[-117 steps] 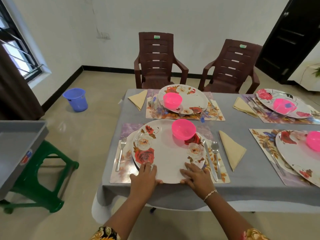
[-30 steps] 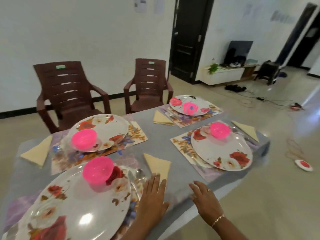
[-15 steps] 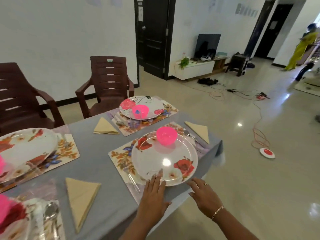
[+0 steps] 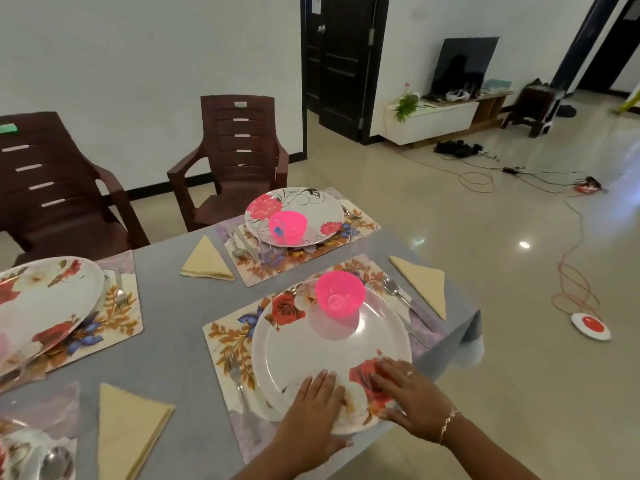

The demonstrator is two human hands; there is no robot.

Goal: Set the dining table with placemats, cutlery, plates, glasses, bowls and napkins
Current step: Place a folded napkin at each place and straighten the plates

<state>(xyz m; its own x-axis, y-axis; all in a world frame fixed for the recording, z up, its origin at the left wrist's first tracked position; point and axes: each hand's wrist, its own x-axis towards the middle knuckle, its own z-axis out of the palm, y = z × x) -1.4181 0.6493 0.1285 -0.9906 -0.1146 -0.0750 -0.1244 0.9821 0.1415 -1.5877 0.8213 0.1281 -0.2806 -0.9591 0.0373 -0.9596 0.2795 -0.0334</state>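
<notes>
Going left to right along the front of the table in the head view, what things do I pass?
You pass the left napkin, fork, plate, right napkin, then the red button on the floor.

3.9 s ago we had both hands on the near rim of the plate at the far left setting. We have since shifted right along the table. 1.0 s ago the hands hovered by the folded napkin. 0.5 s ago only the left fingertips reached the end plate. Now the left hand and right hand both lie flat on its near rim, the right over the red rose.
</notes>
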